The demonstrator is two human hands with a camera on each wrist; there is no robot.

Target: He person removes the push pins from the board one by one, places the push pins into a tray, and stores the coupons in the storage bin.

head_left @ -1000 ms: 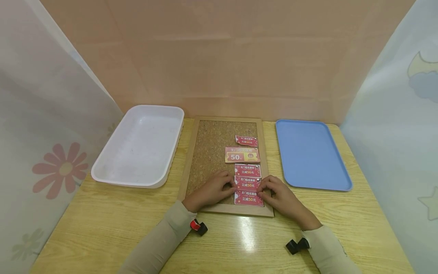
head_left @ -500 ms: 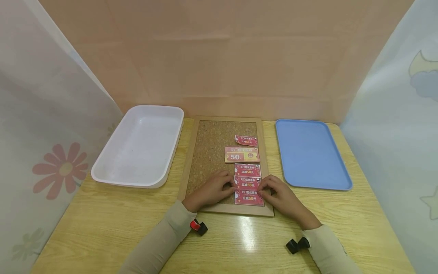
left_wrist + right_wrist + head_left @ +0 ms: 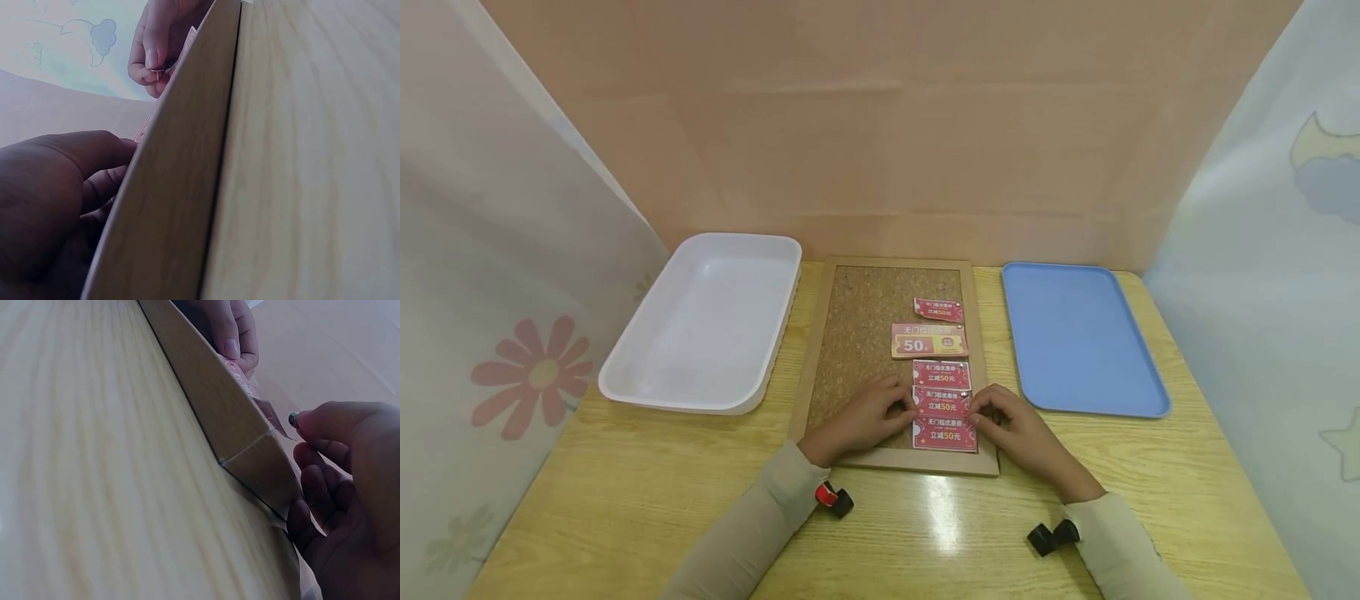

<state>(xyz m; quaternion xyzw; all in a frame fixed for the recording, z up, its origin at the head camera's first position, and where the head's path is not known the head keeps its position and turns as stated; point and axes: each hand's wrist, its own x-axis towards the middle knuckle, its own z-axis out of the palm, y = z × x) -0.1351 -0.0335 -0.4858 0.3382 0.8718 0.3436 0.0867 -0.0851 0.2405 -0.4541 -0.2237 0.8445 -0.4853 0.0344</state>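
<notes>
A framed corkboard (image 3: pixel 857 333) lies on the table with several red and yellow paper coupons along its right side. In the head view, my left hand (image 3: pixel 861 419) bends over the board, thumb and index finger pinching the left edge of the lowest coupon (image 3: pixel 943 434). At the coupon's right edge, my right hand (image 3: pixel 1018 433) pinches a thumbtack (image 3: pixel 157 72) between thumb and index finger. Its thin metal point shows in the left wrist view, its round head (image 3: pixel 294 419) in the right wrist view. Metal tack heads (image 3: pixel 964 395) show on the other coupons' right edges.
To the left of the board stands a deep white bin (image 3: pixel 700 325). A flat blue tray (image 3: pixel 1082 342) lies to its right. The wooden frame (image 3: pixel 244 412) rises above the tabletop. Cloth hangs behind and on both sides of the table.
My right hand has shifted slightly to the right at the lowest coupon's edge. The left hand keeps its place. The head view has tilted slightly.
</notes>
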